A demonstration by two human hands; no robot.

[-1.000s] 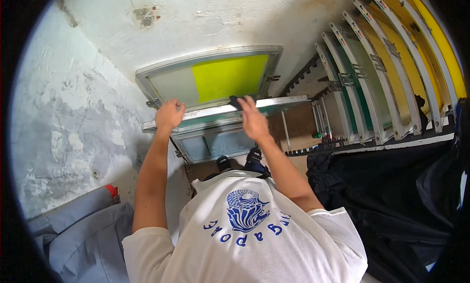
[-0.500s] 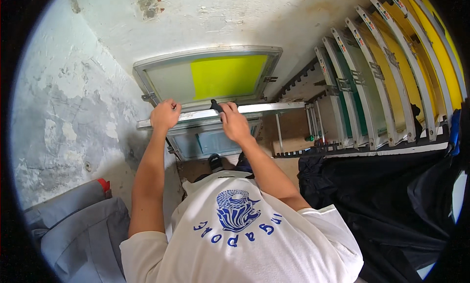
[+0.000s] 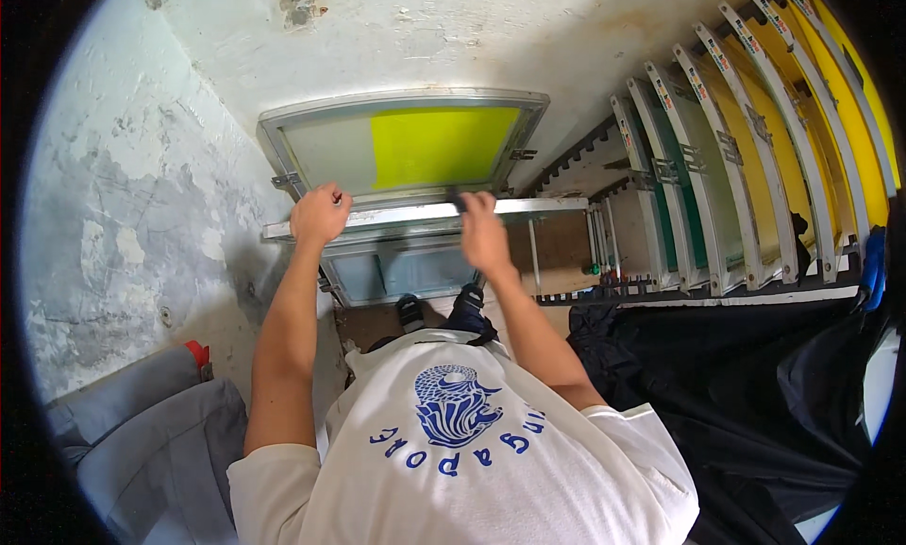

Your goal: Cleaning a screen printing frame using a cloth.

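Screen frame (image 3: 415, 219) under both hands' grip

Screen frame (image 3: 444, 146) – yellow-green mesh; shirt (image 3: 472, 451) white, blue print.

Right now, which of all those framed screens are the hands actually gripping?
The frame held out flat in front of the person, with the left hand and right hand on its near edge. The yellow-patched screen leans against the wall; the racked screens stand on edge, untouched.

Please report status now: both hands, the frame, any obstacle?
Left hand and right hand grip the metal screen frame. Yellow-mesh screen leans behind. Frame rack close right.
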